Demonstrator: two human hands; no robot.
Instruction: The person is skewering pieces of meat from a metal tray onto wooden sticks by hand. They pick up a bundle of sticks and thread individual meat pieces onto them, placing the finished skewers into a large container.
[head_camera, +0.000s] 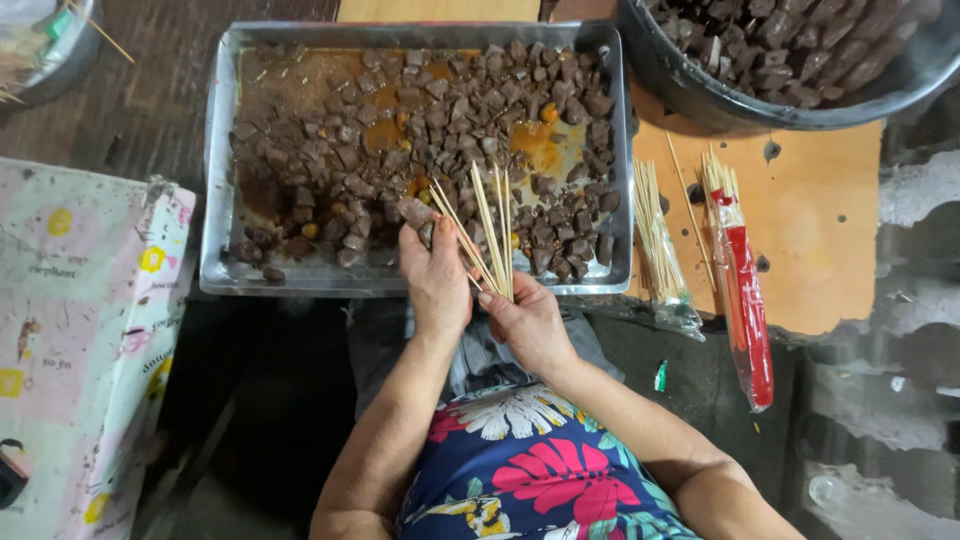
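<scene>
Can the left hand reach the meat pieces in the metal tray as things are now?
Probably yes. The left hand is already at the near edge of the metal tray, fingertips touching a meat piece. Nothing lies between. The right hand holds the bamboo skewers beside it, not blocking.

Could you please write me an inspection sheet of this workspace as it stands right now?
Surface: orange board, stained, on a dark table.
Job's things: metal tray of brown meat chunks in sauce; bundle of bamboo skewers.
Clutter: bagged skewers, red-banded skewer pack, dark bowl with more chunks, patterned bag.
Hands: right hand holds the skewer bundle; left hand, fingers on a chunk at the tray's near edge.
Cables: nothing seen.
Surroundings: grey rough floor at right; another bowl top left.
</scene>
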